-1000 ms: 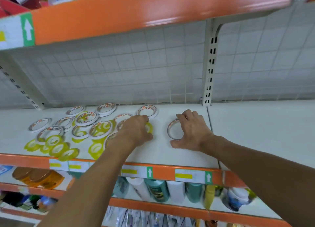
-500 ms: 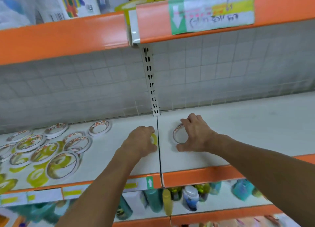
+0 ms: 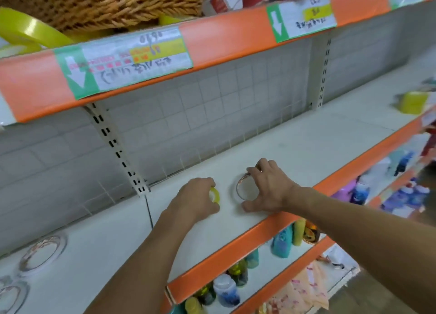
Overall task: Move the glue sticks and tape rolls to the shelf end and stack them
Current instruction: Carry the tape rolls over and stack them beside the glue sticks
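Note:
My left hand [image 3: 195,199] grips a small yellow tape roll [image 3: 215,195] against the white shelf [image 3: 306,146]; only the roll's right edge shows past my fingers. My right hand [image 3: 266,187] curls over a larger white tape roll with a red-printed side [image 3: 243,188], fingers on its far rim and thumb on the shelf at its near side. Both rolls lie flat, just right of the shelf joint [image 3: 148,210]. Two more white rolls [image 3: 42,254] lie at the far left. A blurred yellow stack [image 3: 412,102] stands at the far right end.
An orange shelf lip [image 3: 236,247] runs along the front edge. An upper shelf with price labels [image 3: 132,56] and a wicker basket [image 3: 106,2] hangs overhead. Slotted uprights [image 3: 118,151] stand against the tiled back wall. Bottles [image 3: 283,240] fill the shelf below.
Both hands have slid their rolls rightward along the shelf, past the joint. The pile of rolls has dropped back to the far left, and the yellow stack at the right end has come into view.

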`<state>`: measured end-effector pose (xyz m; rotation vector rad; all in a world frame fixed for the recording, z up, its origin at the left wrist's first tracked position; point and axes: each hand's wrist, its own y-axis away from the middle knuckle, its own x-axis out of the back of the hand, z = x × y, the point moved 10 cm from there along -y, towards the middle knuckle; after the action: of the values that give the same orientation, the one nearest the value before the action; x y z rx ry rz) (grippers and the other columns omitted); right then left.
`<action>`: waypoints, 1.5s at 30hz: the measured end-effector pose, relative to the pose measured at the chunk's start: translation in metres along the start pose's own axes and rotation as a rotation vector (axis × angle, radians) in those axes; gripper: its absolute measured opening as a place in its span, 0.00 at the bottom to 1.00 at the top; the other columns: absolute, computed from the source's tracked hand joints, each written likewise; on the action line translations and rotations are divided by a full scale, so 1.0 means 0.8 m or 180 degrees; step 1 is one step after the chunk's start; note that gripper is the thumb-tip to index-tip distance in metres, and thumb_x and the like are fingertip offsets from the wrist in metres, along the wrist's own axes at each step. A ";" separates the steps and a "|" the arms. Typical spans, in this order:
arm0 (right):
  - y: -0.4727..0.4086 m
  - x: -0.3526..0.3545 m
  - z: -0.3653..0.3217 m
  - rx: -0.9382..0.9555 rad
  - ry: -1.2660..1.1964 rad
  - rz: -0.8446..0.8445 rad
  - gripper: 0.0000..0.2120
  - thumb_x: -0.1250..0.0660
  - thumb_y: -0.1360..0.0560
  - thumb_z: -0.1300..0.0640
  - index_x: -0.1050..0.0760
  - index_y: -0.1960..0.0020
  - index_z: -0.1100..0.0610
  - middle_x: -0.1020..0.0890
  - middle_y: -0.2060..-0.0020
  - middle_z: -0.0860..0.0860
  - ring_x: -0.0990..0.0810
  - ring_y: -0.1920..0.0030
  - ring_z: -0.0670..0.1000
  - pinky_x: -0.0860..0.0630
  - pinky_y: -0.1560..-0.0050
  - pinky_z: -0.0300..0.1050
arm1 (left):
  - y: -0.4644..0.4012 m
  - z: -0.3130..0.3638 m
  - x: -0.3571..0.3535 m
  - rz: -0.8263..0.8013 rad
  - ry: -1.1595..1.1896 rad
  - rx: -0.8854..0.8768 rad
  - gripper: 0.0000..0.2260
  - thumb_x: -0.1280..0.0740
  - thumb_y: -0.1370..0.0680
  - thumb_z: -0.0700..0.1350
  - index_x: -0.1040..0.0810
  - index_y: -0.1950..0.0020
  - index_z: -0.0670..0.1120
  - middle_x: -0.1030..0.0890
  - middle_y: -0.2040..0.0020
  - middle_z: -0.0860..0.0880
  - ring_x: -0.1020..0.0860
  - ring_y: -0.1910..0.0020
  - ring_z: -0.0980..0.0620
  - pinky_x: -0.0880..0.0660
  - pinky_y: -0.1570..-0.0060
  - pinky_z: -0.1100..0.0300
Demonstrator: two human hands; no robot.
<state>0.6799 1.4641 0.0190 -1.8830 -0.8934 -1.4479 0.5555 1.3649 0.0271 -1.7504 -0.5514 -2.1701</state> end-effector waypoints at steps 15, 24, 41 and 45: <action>0.052 0.072 0.237 -0.0816 0.0052 0.0268 0.42 0.30 0.35 0.31 0.31 0.31 0.57 0.32 0.40 0.55 0.33 0.41 0.57 0.31 0.36 0.51 | -0.108 0.250 -0.025 -0.0070 0.0048 -0.0864 0.28 0.28 0.28 0.50 0.30 0.29 0.50 0.25 0.34 0.48 0.26 0.37 0.48 0.27 0.42 0.57; 0.053 0.122 0.392 -0.0784 0.0076 0.0233 0.44 0.29 0.35 0.32 0.33 0.30 0.58 0.32 0.39 0.55 0.33 0.38 0.58 0.32 0.35 0.51 | -0.169 0.399 -0.035 0.0023 0.0140 -0.0820 0.27 0.28 0.28 0.48 0.29 0.29 0.49 0.24 0.35 0.48 0.25 0.38 0.47 0.27 0.43 0.58; 0.045 0.227 0.648 -0.1055 -0.0020 0.0512 0.44 0.29 0.33 0.34 0.36 0.27 0.57 0.33 0.36 0.56 0.36 0.33 0.58 0.34 0.32 0.51 | -0.311 0.654 -0.039 0.0073 0.0028 -0.1217 0.26 0.28 0.27 0.48 0.29 0.29 0.49 0.26 0.36 0.46 0.27 0.38 0.48 0.30 0.48 0.60; 0.025 0.254 0.692 -0.1086 -0.0050 0.0680 0.44 0.28 0.33 0.34 0.35 0.27 0.58 0.33 0.37 0.56 0.35 0.34 0.58 0.34 0.32 0.52 | -0.358 0.689 -0.029 0.0090 0.0093 -0.1286 0.27 0.28 0.28 0.48 0.29 0.29 0.49 0.25 0.36 0.47 0.25 0.41 0.48 0.29 0.52 0.60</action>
<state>1.0491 1.9192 0.0885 -2.1621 -0.4528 -1.5260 0.9045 1.8770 0.0750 -1.8972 -0.0788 -2.4083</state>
